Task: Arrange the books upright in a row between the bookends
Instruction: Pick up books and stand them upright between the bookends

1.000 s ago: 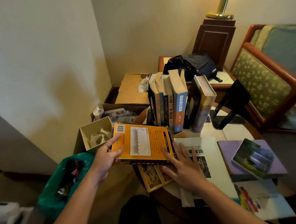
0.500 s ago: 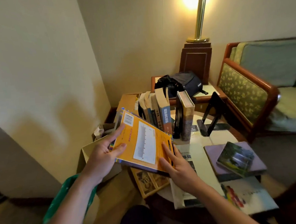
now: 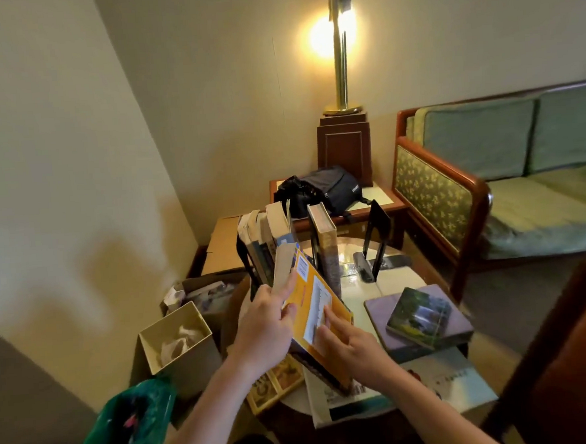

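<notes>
Midway, a person's left hand grips the tilted orange book above the table, right hand pinching its lower edge; next, it likely must slot upright between the standing row and right bookend.

My left forearm enters bare from 7 o'clock and runs toward 1 o'clock, wrist straight. My left hand grips the orange book at its 9 o'clock edge, fingers reaching up along that edge and thumb laid over the cover. My right forearm comes in from 5 o'clock, angled toward 11. My right hand holds the same book at its 4 o'clock side, index finger stretched flat on the cover, the others bent.
</notes>
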The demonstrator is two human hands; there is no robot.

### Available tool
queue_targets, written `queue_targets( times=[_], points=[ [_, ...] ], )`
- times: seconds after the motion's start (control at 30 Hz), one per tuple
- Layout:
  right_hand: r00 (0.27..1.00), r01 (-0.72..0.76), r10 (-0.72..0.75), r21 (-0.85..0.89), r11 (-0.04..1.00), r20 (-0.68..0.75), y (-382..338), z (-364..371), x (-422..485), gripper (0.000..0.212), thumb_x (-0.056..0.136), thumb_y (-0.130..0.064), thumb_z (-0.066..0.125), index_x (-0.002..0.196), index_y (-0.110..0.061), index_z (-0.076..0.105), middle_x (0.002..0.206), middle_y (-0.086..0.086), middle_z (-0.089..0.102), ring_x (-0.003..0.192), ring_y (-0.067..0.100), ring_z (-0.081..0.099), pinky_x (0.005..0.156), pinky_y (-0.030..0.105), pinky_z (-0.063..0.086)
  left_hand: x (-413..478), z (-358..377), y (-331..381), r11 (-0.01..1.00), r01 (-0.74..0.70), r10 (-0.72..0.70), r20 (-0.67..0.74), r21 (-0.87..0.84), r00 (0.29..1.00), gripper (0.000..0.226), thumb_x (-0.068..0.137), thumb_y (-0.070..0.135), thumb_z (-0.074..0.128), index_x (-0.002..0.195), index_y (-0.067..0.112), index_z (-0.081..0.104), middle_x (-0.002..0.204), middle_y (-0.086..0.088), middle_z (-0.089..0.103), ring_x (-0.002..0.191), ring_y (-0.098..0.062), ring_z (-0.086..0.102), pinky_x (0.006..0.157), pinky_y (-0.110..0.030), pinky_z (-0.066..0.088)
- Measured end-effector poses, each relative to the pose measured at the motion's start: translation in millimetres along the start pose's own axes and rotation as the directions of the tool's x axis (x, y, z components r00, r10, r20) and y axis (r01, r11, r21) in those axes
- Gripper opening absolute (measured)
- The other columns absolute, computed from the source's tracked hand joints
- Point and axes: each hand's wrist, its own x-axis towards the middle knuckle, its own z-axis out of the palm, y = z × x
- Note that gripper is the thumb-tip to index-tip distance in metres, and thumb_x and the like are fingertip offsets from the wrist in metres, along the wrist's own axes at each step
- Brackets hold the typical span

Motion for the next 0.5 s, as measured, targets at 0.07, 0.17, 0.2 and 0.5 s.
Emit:
queue_targets(
  times=[0.07, 0.17, 0.2, 0.5],
  points=[
    [1.0, 0.005, -0.005, 0.068, 0.998, 0.008, -4.1, -6.2, -3.0, 0.075, 0.085, -0.073, 0.046, 0.153, -0.05, 0.025, 0.156, -0.006, 0.04, 0.128, 0.013, 0.051, 0.101, 0.03, 0.05, 0.0, 7.9, 3.4, 0.999, 0.0, 0.001, 0.02, -0.048, 1.0, 0.059, 0.107, 0.033, 0.039, 0.152, 0.055, 0.008, 0.108, 0.008, 0.042, 0.088, -0.011, 0.056, 0.078, -0.033, 0.056],
    [0.999, 0.034, -0.035, 0.141, 0.989, 0.0, -17.7, -18.2, -9.4, 0.063, 0.094, -0.061, 0.049, 0.152, -0.053, 0.026, 0.147, -0.009, 0.047, 0.11, -0.003, 0.055, 0.083, 0.012, 0.051, 1.1, 15.4, 11.5, 0.952, 0.043, -0.02, 0.08, -0.303, 0.997, 0.068, 0.103, 0.043, 0.042, 0.153, 0.054, -0.003, 0.139, 0.007, 0.043, 0.121, -0.011, 0.054, 0.099, -0.04, 0.053],
    [0.999, 0.053, -0.053, 0.15, 0.987, -0.008, -22.4, -21.9, -10.9, 0.063, 0.096, -0.059, 0.048, 0.154, -0.05, 0.024, 0.145, -0.011, 0.047, 0.106, -0.006, 0.055, 0.078, 0.008, 0.049, 0.3, 18.1, 16.0, 0.92, 0.06, -0.023, 0.099, -0.387, 0.995, 0.073, 0.098, 0.048, 0.044, 0.155, 0.049, -0.002, 0.151, 0.007, 0.038, 0.133, -0.011, 0.047, 0.108, -0.041, 0.047],
    [0.994, 0.086, -0.063, 0.314, 0.945, -0.084, -51.3, -65.7, -36.5, 0.069, 0.102, -0.051, 0.042, 0.159, -0.04, 0.005, 0.158, 0.003, 0.037, 0.105, -0.003, 0.055, 0.081, 0.015, 0.055, -11.3, 49.1, 56.4, 0.65, 0.14, 0.006, 0.189, -0.747, 0.982, 0.052, 0.096, 0.056, 0.026, 0.144, 0.039, 0.036, 0.135, 0.027, 0.047, 0.117, 0.012, 0.052, 0.1, -0.021, 0.049]
  ],
)
